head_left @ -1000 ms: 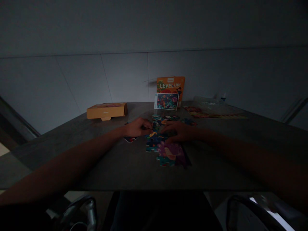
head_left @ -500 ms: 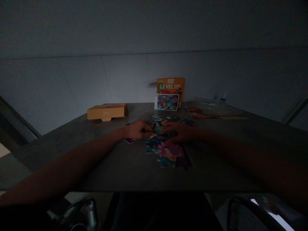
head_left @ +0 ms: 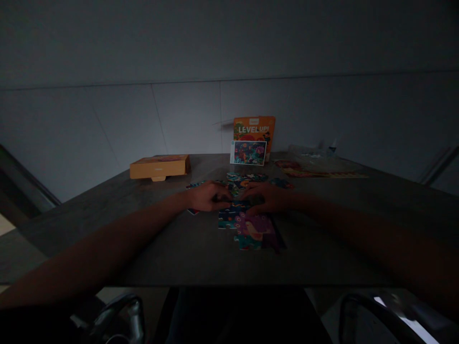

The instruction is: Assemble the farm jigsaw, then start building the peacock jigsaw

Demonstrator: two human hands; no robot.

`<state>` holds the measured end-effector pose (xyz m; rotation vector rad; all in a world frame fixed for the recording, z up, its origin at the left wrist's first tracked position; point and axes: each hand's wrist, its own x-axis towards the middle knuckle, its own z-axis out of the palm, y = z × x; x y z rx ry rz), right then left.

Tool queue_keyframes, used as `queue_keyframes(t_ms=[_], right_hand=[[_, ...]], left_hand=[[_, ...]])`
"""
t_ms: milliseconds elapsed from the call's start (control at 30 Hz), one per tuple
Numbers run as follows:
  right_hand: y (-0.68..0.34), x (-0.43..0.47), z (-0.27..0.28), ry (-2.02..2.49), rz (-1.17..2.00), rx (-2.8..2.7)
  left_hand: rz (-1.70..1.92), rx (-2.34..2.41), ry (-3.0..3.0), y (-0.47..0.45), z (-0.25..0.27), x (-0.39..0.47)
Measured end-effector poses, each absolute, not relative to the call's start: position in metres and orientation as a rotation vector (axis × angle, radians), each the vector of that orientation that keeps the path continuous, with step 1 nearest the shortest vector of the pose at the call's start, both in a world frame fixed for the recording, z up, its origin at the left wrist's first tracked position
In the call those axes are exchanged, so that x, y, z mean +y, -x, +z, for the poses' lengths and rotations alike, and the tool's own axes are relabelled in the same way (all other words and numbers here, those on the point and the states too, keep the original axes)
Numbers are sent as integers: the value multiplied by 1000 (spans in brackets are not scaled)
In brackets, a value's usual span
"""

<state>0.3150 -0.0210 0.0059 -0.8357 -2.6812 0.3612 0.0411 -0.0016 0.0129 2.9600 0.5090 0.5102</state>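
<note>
Colourful jigsaw puzzle pieces lie in the middle of the dark table, some of them joined into a section (head_left: 254, 230) with a purple, bird-like picture. My left hand (head_left: 208, 196) is at the section's upper left, fingers curled and thumb near the index finger, closed on what looks like a puzzle piece, mostly hidden in the dim light. Resting on the section's upper right, my right hand (head_left: 268, 197) has its thumb and fingers spread apart. More puzzle pieces (head_left: 244, 178) lie just beyond both hands, and a few show beside and under the left hand.
An orange box (head_left: 159, 168) lies at the left back. Against the wall stand an orange "LEVEL UP!" box (head_left: 255, 125) and a picture card (head_left: 249, 154) in front of it. Clear plastic packaging (head_left: 311, 152) and a printed sheet (head_left: 330, 174) occupy the right back.
My left hand has shifted slightly right and nearer to me, toward the joined section. The right hand stays almost in place on the pieces.
</note>
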Motion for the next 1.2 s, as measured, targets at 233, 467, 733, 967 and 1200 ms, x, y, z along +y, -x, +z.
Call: queue_keyframes(t_ms=[233,467,733,967,1200], right_hand=[[-314,-24,8,849,372,-2675],[-315,-20,5,847,368,-2684],[-315,-20,5,781,321,-2690],[-313,-33,10,586,85,-2615],[-280,-133,43,215,-110,-2551]], left_hand=[[488,483,-2966,-42,11,1],[484,493,-2917,-43,10,1],[466,424,-2969,-43,12,4],[487,315,-2982,-42,13,3],[527,355,-2920,-44,11,3]])
